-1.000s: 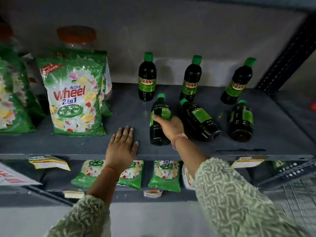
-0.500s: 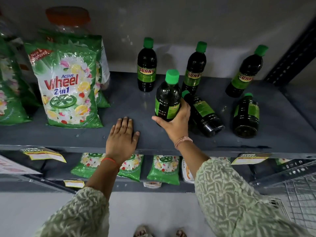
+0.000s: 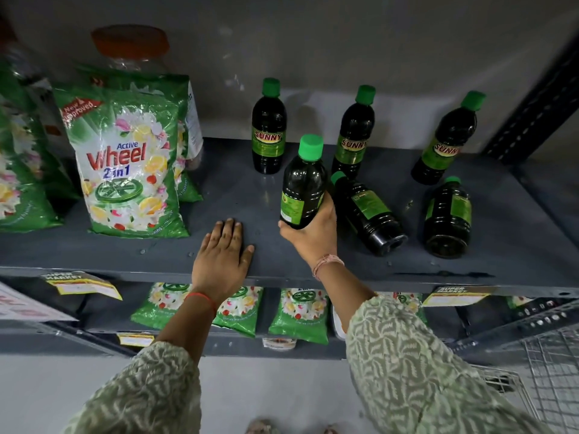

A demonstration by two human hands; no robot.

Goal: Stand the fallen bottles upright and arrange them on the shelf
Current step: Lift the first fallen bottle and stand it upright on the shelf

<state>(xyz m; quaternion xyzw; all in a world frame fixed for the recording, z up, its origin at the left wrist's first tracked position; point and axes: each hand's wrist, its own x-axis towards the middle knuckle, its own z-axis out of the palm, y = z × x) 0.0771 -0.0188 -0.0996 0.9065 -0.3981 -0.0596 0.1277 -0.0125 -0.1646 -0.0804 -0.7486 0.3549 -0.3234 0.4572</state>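
Observation:
My right hand (image 3: pixel 313 236) grips the lower part of a dark bottle with a green cap (image 3: pixel 302 186), holding it nearly upright just above the grey shelf (image 3: pixel 225 195). My left hand (image 3: pixel 224 255) lies flat on the shelf's front edge, fingers apart. Three SUNNY bottles stand at the back: the left one (image 3: pixel 268 130), the middle one (image 3: pixel 354 136), and the right one (image 3: pixel 446 142). Two bottles lie on their sides: one (image 3: pixel 366 214) right beside my right hand, another (image 3: pixel 448 217) further right.
Green Wheel detergent bags (image 3: pixel 125 164) stand on the shelf's left side, with an orange-lidded jar (image 3: pixel 130 45) behind them. Smaller detergent packs (image 3: pixel 297 311) fill the shelf below. A dark upright post (image 3: pixel 532 108) bounds the right side. A wire basket (image 3: pixel 551 371) sits low right.
My right hand lifted a fallen bottle off the shelf and turned it from lying to nearly upright. My left hand has stayed flat on the shelf edge.

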